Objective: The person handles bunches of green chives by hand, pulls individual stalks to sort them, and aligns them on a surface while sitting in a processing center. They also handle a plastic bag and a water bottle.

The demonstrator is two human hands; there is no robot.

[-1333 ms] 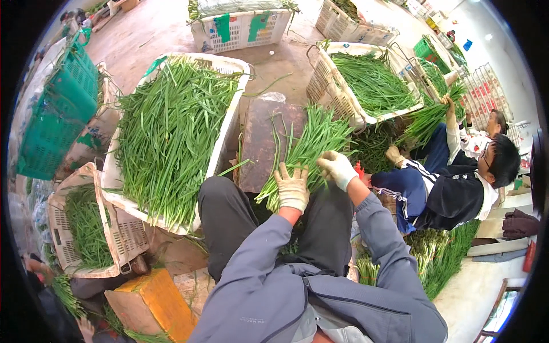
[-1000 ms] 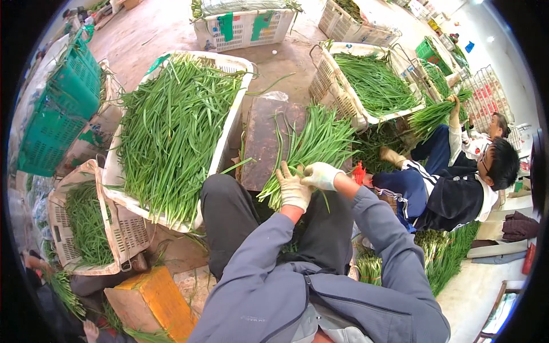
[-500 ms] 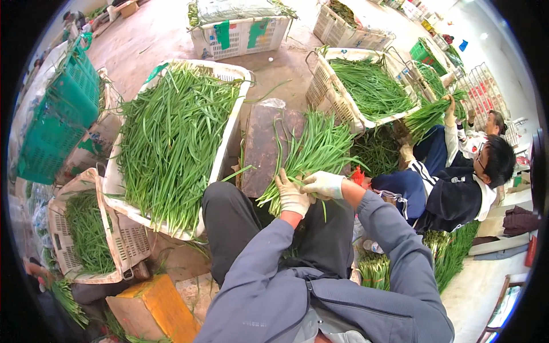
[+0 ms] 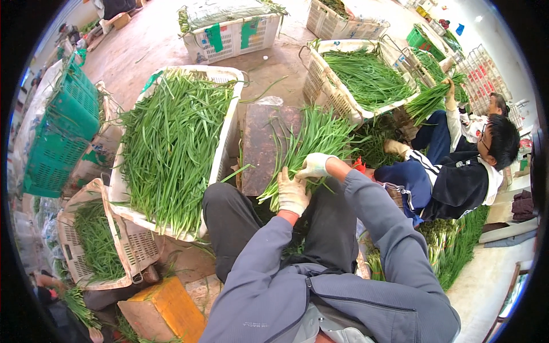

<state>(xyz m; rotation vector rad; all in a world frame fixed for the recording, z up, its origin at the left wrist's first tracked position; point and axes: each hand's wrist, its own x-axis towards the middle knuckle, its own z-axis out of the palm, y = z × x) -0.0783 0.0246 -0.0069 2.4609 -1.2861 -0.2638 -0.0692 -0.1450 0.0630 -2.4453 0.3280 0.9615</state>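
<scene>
A loose bunch of long green leafy stalks (image 4: 317,134) lies over a dark worn board (image 4: 257,146) between my knees. My left hand (image 4: 291,191), in a cream knit glove, grips the pale lower end of the bunch. My right hand (image 4: 314,167), gloved likewise, is just above and right of the left, its fingers curled onto the same stalks. A big white crate (image 4: 223,137) full of the greens stands to the left of the board.
More crates surround me: white (image 4: 306,80), dirty white (image 4: 131,251), green (image 4: 54,163). An orange-topped box (image 4: 177,303) is at lower left. Two co-workers (image 4: 457,188) (image 4: 494,103) sit on the right, one raising greens, with bundles (image 4: 457,251) behind. Another person's hand (image 4: 94,334) shows at bottom left.
My right hand's fingers have curled onto the stalks, moving left and then slightly up. My left hand's spread fingers have drawn in around the bunch.
</scene>
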